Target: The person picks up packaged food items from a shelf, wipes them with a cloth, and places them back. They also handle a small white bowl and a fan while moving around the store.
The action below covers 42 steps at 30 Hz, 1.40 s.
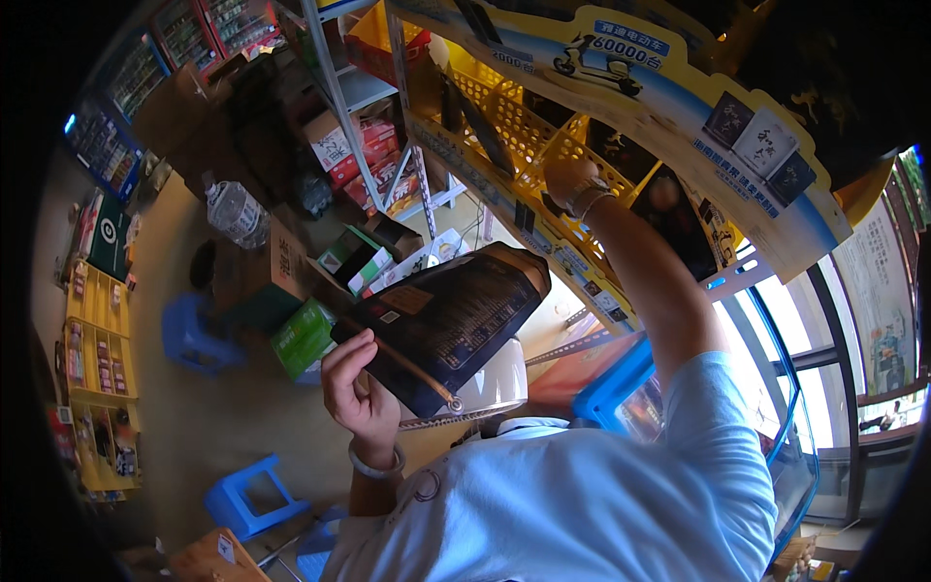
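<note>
My left hand point(361, 393) is closed on the lower left edge of a black pouch point(446, 320). The pouch has gold trim and small print, and is tilted in front of my chest. My right arm stretches up to a yellow display rack. There, my right hand point(572, 182) is at the yellow perforated baskets point(514, 121), a beaded bracelet on its wrist. Its fingers are too shaded to make out, and whether they grip anything is not visible. Dark packages point(674, 228) stand in the basket beside that forearm.
A printed cardboard header point(698, 116) runs along the rack's upper side. To the left stand a large clear water bottle point(236, 211), a cardboard box point(267, 272), a green box point(303, 339) and blue stools point(254, 497). A metal shelf point(364, 92) holds red boxes. A blue-framed glass case point(786, 427) is at right.
</note>
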Each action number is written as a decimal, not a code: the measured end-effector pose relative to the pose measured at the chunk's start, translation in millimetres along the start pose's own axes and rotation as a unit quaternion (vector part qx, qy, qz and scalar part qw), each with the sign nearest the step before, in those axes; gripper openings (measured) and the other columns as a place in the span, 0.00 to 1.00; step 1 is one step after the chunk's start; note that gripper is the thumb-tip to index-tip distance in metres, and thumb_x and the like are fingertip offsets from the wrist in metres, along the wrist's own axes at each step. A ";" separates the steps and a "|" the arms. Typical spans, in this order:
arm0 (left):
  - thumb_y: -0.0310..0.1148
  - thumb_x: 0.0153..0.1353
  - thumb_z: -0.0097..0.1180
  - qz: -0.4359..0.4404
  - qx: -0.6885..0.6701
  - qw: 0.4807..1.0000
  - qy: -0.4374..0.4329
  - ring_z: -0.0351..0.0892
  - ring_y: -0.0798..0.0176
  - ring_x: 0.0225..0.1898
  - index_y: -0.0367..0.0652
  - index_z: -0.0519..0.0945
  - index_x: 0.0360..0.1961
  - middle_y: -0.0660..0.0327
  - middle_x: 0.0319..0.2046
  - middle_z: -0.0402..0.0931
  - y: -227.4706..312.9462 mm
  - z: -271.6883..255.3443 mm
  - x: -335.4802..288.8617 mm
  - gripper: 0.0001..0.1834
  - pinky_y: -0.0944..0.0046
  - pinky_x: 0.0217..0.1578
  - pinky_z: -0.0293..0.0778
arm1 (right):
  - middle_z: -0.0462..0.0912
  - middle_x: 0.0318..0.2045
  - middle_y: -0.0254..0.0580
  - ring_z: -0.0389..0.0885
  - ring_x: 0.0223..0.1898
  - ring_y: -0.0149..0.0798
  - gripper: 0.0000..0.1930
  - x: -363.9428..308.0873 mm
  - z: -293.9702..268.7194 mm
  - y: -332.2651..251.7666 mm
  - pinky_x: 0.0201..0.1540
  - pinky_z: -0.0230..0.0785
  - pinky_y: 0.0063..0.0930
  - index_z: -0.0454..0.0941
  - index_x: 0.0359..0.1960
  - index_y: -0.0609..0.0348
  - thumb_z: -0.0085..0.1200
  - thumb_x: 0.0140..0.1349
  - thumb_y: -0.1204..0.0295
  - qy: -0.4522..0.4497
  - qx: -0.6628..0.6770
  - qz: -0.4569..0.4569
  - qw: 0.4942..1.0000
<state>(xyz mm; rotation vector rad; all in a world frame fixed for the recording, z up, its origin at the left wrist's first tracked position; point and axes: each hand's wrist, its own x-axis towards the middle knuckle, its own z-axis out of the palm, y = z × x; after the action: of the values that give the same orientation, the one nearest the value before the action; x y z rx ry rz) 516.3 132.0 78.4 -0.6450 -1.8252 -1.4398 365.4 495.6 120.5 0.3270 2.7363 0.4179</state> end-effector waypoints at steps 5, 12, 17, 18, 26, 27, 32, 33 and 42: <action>0.09 0.56 0.52 0.009 0.003 1.000 -0.009 0.82 0.52 0.46 0.35 0.78 0.43 0.50 0.44 0.80 1.0 1.8 1.4 0.16 0.60 0.49 0.79 | 0.83 0.45 0.40 0.82 0.51 0.47 0.13 21.0 59.4 6.5 0.45 0.76 0.49 0.85 0.49 0.38 0.54 0.65 0.65 0.124 0.023 -0.056 0.990; 0.10 0.56 0.53 0.013 0.026 0.999 -0.015 0.83 0.51 0.46 0.35 0.78 0.43 0.50 0.43 0.80 1.1 0.3 0.9 0.15 0.59 0.49 0.79 | 0.83 0.42 0.42 0.83 0.50 0.49 0.15 10.4 64.7 9.0 0.45 0.77 0.44 0.86 0.49 0.36 0.55 0.62 0.69 0.123 0.025 -0.079 0.989; 0.09 0.52 0.52 0.024 0.041 0.999 -0.019 0.83 0.51 0.46 0.34 0.79 0.43 0.50 0.44 0.80 -0.9 -0.1 1.6 0.18 0.59 0.49 0.79 | 0.86 0.44 0.50 0.85 0.48 0.49 0.13 18.3 49.1 10.9 0.46 0.78 0.40 0.87 0.44 0.53 0.55 0.63 0.64 -0.040 -0.011 -0.102 0.994; 0.10 0.55 0.52 0.023 0.040 0.998 -0.031 0.81 0.52 0.48 0.34 0.78 0.44 0.50 0.45 0.79 -0.1 -0.2 1.6 0.16 0.59 0.51 0.78 | 0.86 0.44 0.50 0.85 0.47 0.50 0.14 22.0 48.1 14.4 0.46 0.78 0.40 0.87 0.43 0.55 0.55 0.62 0.63 -0.075 -0.025 -0.092 0.993; 0.10 0.57 0.53 0.012 0.038 0.998 -0.051 0.80 0.54 0.50 0.33 0.78 0.46 0.51 0.48 0.78 0.1 3.0 2.9 0.16 0.60 0.53 0.76 | 0.85 0.47 0.55 0.85 0.48 0.52 0.24 41.0 53.1 40.7 0.48 0.76 0.46 0.86 0.44 0.60 0.57 0.55 0.53 -0.087 -0.027 -0.210 0.973; 0.10 0.57 0.53 0.013 0.037 0.998 -0.055 0.80 0.54 0.50 0.33 0.78 0.46 0.51 0.48 0.78 1.3 3.9 3.3 0.16 0.60 0.54 0.76 | 0.85 0.47 0.55 0.85 0.48 0.52 0.25 39.7 54.2 44.4 0.48 0.76 0.47 0.86 0.44 0.60 0.57 0.55 0.52 -0.054 -0.001 -0.193 0.980; 0.09 0.56 0.52 0.009 0.036 0.997 -0.065 0.80 0.54 0.51 0.33 0.78 0.46 0.51 0.49 0.78 4.4 5.4 4.0 0.17 0.59 0.54 0.75 | 0.85 0.45 0.49 0.86 0.44 0.46 0.19 22.9 31.2 24.0 0.44 0.78 0.41 0.83 0.44 0.62 0.57 0.62 0.59 0.136 0.561 0.056 0.814; 0.09 0.56 0.51 0.010 0.039 0.997 -0.065 0.80 0.54 0.51 0.33 0.78 0.46 0.51 0.49 0.78 4.1 3.5 3.4 0.17 0.59 0.54 0.75 | 0.85 0.45 0.47 0.86 0.42 0.43 0.16 8.8 18.6 19.1 0.43 0.78 0.39 0.81 0.44 0.63 0.57 0.64 0.62 0.148 0.658 0.076 0.734; 0.09 0.55 0.48 0.017 0.022 0.996 -0.085 0.79 0.53 0.52 0.33 0.76 0.47 0.50 0.50 0.77 1.3 4.1 3.3 0.18 0.59 0.54 0.76 | 0.83 0.47 0.48 0.81 0.50 0.50 0.20 -26.4 -2.4 64.3 0.53 0.71 0.50 0.79 0.52 0.59 0.55 0.68 0.57 0.486 0.090 0.228 0.839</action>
<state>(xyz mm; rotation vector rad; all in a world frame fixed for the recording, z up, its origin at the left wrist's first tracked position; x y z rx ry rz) 514.2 136.2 81.3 -0.7922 -1.9603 -1.3536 399.6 547.5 151.7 1.0905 3.6931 0.5562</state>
